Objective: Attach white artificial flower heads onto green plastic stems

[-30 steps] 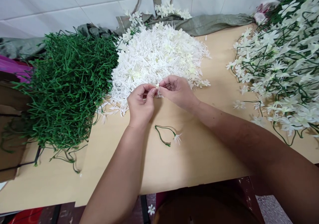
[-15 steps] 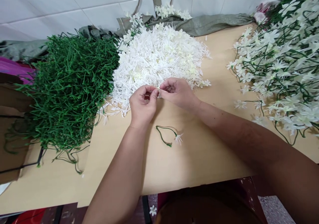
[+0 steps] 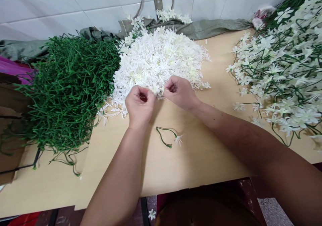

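At the front edge of a heap of white artificial flower heads (image 3: pixel 161 56), my left hand (image 3: pixel 140 102) is closed in a pinch. A white flower head (image 3: pixel 154 89) shows at its thumb and index fingertips. A short gap to the right, my right hand (image 3: pixel 179 92) is also pinched; a small pale bit shows at its fingertips, too small to name. Below both hands, a bent green stem (image 3: pixel 163 137) lies on the tan board, with a white fringed flower piece (image 3: pixel 178 139) at one end.
To the left rises a pile of green plastic stems (image 3: pixel 72 92), next to a cardboard box (image 3: pixel 12 128). Finished-looking white flowers on stems (image 3: pixel 284 78) are heaped at right. Rolled grey-green cloth (image 3: pixel 216 28) runs along the tiled wall. One flower (image 3: pixel 152 214) lies below the board's edge.
My hands, which met at the fingertips, have drawn apart: the left slightly left, the right slightly right. A white flower head now shows at the left fingertips. The view has shifted a little.
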The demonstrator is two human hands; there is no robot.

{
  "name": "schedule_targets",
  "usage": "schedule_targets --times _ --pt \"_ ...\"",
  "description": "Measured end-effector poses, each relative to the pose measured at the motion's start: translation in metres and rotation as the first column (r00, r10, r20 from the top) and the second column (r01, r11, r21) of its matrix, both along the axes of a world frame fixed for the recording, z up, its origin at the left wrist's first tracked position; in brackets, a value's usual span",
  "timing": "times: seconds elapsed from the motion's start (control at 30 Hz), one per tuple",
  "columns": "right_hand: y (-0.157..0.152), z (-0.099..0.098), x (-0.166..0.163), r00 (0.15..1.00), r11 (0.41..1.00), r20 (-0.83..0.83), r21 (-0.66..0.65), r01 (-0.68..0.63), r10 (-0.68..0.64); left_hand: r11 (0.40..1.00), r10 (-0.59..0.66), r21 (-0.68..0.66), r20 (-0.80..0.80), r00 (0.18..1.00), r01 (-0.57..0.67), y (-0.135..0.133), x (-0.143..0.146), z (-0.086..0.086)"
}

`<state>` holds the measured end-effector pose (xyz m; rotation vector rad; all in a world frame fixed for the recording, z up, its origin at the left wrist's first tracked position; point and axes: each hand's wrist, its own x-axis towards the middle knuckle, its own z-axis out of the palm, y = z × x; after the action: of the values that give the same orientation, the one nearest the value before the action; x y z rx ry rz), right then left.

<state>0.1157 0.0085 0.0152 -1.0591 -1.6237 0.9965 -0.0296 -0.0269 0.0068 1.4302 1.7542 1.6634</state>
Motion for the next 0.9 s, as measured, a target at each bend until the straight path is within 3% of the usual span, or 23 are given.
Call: schedule_targets --times 0.1,0.17,0.27,0.43,0.57,0.8,0.9 --pt "0.005 -0.002 0.003 0.997 1.0 -0.07 -0.018 0.013 -0.015 0.987 0.138 0.069 0.104 0.985 -0.146 0.006 -0.014 0.004" --pt "0.006 -0.003 0.003 0.992 0.999 -0.123 -0.04 -0.033 0.028 0.982 0.139 0.094 0.222 0.965 -0.163 0.009 -0.022 0.005" --pt "0.005 -0.002 -0.001 0.981 0.988 -0.174 -0.106 -0.108 0.089 0.993 0.044 0.084 0.338 0.94 -0.077 0.009 -0.025 0.003" --pt "0.003 0.001 -0.004 0.964 0.979 -0.233 -0.132 -0.158 0.124 0.99 -0.096 0.125 0.189 0.977 0.073 0.002 -0.01 -0.001" --pt "0.002 0.0 -0.002 0.941 0.964 -0.267 -0.111 -0.243 0.207 0.975 -0.221 0.043 0.193 0.956 0.216 -0.002 0.002 -0.002" --pt "0.001 -0.002 -0.001 0.873 0.912 -0.354 -0.111 -0.395 0.335 0.963 -0.255 0.013 0.375 0.891 0.27 0.001 0.004 0.0" --pt "0.001 -0.002 0.0 0.875 0.918 -0.355 -0.097 -0.384 0.328 0.952 -0.283 0.016 0.441 0.852 0.307 0.001 0.003 0.0"
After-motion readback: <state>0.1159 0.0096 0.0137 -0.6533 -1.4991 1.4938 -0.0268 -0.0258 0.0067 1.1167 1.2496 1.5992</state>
